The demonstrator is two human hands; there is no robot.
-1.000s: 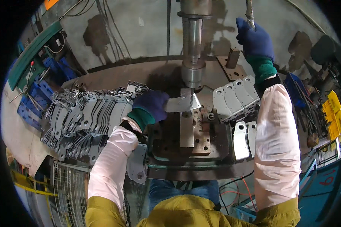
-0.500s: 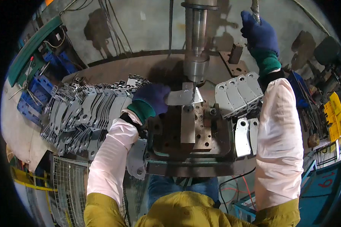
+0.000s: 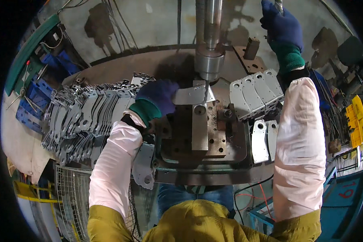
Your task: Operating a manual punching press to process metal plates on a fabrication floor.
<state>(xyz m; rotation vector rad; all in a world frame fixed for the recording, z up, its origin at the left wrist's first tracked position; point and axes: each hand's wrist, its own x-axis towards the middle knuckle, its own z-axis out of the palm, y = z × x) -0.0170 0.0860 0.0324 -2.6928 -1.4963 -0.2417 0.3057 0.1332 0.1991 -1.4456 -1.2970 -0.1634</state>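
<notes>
My left hand (image 3: 159, 96), in a blue glove with a green cuff, presses a flat grey metal plate (image 3: 191, 96) onto the fixture block (image 3: 199, 129) on the drill press table. The drill chuck (image 3: 209, 62) hangs right above the plate, and its thin bit touches or nearly touches the plate's right end. My right hand (image 3: 281, 25), gloved the same way, is raised at the upper right and closed around the press's feed lever (image 3: 278, 5). Both forearms wear pale pink sleeves.
A big heap of loose grey metal plates (image 3: 84, 117) lies left of the fixture. Several drilled plates (image 3: 254, 90) are stacked in a row at the right, two more (image 3: 264, 137) below them. A wire basket (image 3: 70, 197) sits at the lower left, blue bins (image 3: 36, 101) at the far left.
My right hand has pulled the lever and risen a little toward the top edge. The chuck has come down closer to the plate. My left hand stays on the plate.
</notes>
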